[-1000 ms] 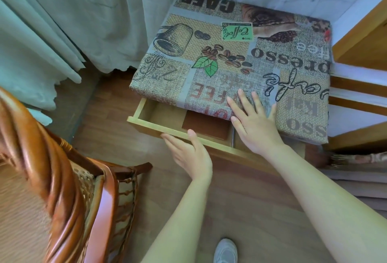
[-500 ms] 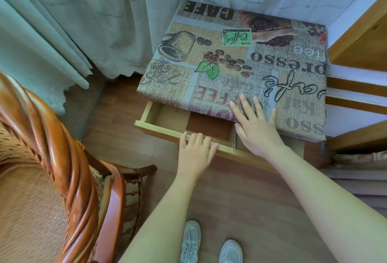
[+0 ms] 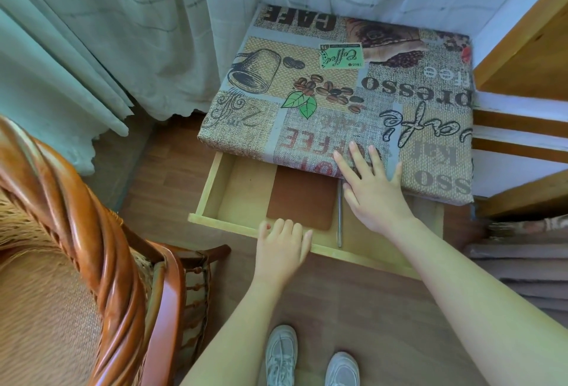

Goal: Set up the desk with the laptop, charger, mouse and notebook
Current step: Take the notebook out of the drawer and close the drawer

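A small desk [image 3: 430, 102] covered with a coffee-print cloth stands in the corner. Its pale wooden drawer [image 3: 215, 188] is pulled out below the front edge. Inside lie a brown notebook [image 3: 302, 198] and a thin silver pen [image 3: 339, 219] beside it. My left hand [image 3: 281, 250] grips the drawer's front rail, fingers curled over it. My right hand [image 3: 370, 185] rests flat on the desk's front edge, fingers spread on the cloth. No laptop, charger or mouse shows.
A rattan armchair [image 3: 101, 247] with a twisted wooden frame fills the left foreground. Curtains [image 3: 123, 32] hang behind the desk. Wooden shelving [image 3: 522, 56] stands at the right. My two shoes [image 3: 310, 358] stand on the wood floor below the drawer.
My left hand closed over the drawer's front rail and the drawer has slid out further, showing more of the notebook and the pen. My right hand stayed on the desk edge.
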Action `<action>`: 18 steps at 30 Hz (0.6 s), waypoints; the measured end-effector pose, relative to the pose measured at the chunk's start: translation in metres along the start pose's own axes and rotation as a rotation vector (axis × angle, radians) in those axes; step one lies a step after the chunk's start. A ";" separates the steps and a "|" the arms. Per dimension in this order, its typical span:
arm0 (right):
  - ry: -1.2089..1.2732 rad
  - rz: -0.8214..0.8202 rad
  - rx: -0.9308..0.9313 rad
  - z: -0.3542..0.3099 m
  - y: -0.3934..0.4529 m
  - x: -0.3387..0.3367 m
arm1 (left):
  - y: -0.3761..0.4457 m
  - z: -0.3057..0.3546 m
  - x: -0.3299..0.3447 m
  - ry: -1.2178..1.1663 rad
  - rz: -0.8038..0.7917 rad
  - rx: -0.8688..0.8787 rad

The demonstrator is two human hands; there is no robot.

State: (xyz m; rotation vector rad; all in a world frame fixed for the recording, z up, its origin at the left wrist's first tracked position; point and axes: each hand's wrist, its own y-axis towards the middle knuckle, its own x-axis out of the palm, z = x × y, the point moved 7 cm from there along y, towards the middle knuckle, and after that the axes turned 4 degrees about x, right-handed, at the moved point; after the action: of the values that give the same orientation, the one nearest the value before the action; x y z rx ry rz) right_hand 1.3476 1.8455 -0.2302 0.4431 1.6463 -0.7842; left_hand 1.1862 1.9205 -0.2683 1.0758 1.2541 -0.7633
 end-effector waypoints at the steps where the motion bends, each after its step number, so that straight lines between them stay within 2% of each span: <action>1: -0.002 0.006 0.001 0.000 0.000 0.000 | -0.003 0.000 0.001 -0.003 -0.010 -0.002; 5: -0.009 0.031 0.014 -0.002 -0.001 0.000 | -0.003 -0.001 0.010 -0.020 -0.081 -0.010; 10: -0.030 0.088 0.043 -0.006 -0.007 0.003 | 0.014 -0.003 0.022 -0.054 -0.288 -0.066; 18: 0.041 0.270 0.081 -0.016 -0.041 0.011 | 0.037 -0.013 0.035 -0.297 -0.348 -0.166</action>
State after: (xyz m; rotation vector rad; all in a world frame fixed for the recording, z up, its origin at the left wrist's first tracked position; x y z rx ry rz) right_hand 1.3067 1.8266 -0.2292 0.7266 1.5555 -0.6444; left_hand 1.2216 1.9493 -0.2939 0.5892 1.2361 -1.0219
